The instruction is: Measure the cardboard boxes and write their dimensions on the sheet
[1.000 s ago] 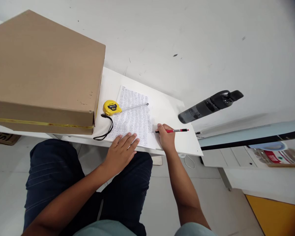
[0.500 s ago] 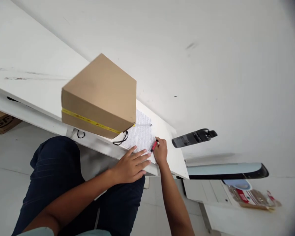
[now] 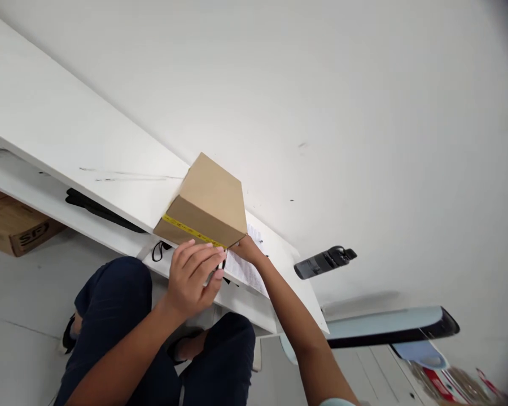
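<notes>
A brown cardboard box with a yellow tape band along its side sits on the white table. My left hand is at the box's near lower edge, fingers stretched out and thumb apart. Something small, black and whitish, shows between its thumb and fingers; I cannot make out what it is. At the box's right corner is my right hand, its fingers hidden behind the box. A printed sheet of paper lies beside the box, partly covered by the right wrist and forearm.
A dark water bottle stands near the table's right end. Below the white tabletop, a shelf holds a black item and a black loop. Another carton is on the floor at left. A light-blue chair back is at right.
My right hand has moved left from the paper to the box, and the red pen it held is out of sight. My left hand has lifted from the paper to the box's near edge. The view has shifted.
</notes>
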### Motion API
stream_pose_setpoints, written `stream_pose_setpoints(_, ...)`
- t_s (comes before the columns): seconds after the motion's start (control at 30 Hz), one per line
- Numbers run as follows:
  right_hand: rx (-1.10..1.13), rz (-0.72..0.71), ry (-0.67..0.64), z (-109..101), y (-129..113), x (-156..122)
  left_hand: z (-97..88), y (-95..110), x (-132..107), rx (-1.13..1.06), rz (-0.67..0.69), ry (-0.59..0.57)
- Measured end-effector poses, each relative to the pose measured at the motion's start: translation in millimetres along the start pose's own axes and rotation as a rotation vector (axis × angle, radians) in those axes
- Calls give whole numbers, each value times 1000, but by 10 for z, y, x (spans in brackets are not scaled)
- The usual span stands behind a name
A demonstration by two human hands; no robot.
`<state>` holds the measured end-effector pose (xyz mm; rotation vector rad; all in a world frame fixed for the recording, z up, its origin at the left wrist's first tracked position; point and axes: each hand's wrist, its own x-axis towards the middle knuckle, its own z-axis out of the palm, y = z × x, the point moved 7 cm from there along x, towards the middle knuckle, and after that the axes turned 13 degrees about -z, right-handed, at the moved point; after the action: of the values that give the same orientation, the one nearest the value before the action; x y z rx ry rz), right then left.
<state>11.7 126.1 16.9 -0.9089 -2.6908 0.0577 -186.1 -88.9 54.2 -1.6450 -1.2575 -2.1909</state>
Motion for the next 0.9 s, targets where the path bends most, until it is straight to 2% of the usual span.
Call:
stream_pose_setpoints(0.07,-17,1,2,-37,-8,40,-111,-24,21,-9,-26,50)
stream_pose_setpoints(0.13,-47,17,41,-192,11,-2,-151,-15,11,-16,-25,62)
stream_pose_setpoints(0.27,-139,118,244,-802,69,-235,-156,-22,-2,0,-26,66)
stream_pose_setpoints(0.33,-179,204,419,-1188,50,-379,-158,-77,12,15,-51,65)
stream_pose_setpoints(0.4,-131,223,700,-1584,-78,-515,-160,-146,31,36,-69,60)
stream_pose_setpoints(0.47,36,115,1002,-1907,-314,-604,-158,-201,48,64,-72,50)
stream_pose_setpoints(0.5,140,31,1099,-2024,-454,-611,-157,-217,54,78,-68,46)
stream_pose_setpoints(0.57,304,-107,1186,-2182,-742,-571,-160,-220,64,105,-54,40)
stream_pose_setpoints(0.63,411,-184,1242,-2252,-991,-536,-170,-187,83,133,-34,38)
stream_pose_setpoints(0.7,585,-224,1287,-2195,-1132,-490,-177,-144,126,169,-12,24)
stream_pose_setpoints(0.8,963,-259,1332,-1879,-1149,-338,-181,-125,275,257,17,-9)
stream_pose_setpoints(0.9,1264,-214,1350,-1456,-1042,-130,-172,-241,526,423,10,-67)
